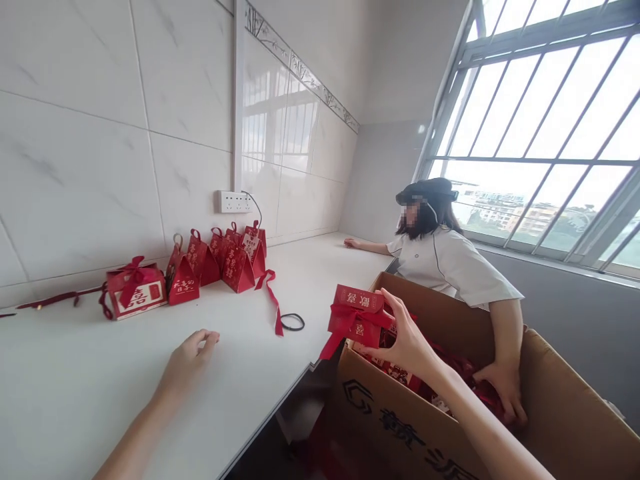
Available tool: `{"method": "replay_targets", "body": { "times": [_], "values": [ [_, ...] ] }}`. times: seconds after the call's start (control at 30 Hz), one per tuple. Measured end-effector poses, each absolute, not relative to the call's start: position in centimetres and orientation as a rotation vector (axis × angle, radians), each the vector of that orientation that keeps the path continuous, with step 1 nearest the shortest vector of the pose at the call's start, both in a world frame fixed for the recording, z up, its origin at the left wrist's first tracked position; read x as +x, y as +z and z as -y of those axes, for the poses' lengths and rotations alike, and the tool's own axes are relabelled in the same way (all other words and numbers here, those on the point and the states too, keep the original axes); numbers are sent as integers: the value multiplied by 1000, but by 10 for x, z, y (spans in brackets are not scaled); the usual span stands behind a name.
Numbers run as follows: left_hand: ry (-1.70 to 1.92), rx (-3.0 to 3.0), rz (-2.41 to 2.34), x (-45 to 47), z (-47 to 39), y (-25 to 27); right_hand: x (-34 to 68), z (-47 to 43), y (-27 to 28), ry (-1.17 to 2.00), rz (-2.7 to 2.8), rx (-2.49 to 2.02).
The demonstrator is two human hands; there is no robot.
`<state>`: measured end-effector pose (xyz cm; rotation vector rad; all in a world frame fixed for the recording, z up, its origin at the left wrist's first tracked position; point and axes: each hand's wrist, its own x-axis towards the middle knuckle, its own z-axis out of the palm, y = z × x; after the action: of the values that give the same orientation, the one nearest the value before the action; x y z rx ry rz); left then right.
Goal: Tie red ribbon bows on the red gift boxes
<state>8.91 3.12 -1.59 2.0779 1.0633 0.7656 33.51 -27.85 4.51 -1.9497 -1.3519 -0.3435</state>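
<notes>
My right hand [407,337] grips a red gift box [354,317] by its right side, thumb below and fingers above. A red ribbon is tied round the box, and one tail hangs down. The box is held over the table's edge, beside the near corner of an open cardboard carton [395,427]. More red boxes [395,370] lie inside the carton, partly hidden by my forearm. My left hand [193,353] is over the white table [250,380] with its fingers curled in, and nothing shows in it.
Several red candy boxes [239,267] stand along the tiled wall, with a bow-tied box [136,293] at their left. A loose red ribbon [273,300] and a black hair tie [293,322] lie nearby. Across the carton, a co-worker [435,253] has one hand [503,393] inside it.
</notes>
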Motion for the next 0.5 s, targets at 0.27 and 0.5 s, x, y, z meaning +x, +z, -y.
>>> {"method": "replay_targets", "body": {
  "times": [0.27,0.5],
  "values": [
    [790,2213,-1034,95,-38,-19,375,312,54,-326,1285,-2026],
    [817,2410,-985,99,-49,-30,413,348,48,-263,1090,-2131]
  ]
}}
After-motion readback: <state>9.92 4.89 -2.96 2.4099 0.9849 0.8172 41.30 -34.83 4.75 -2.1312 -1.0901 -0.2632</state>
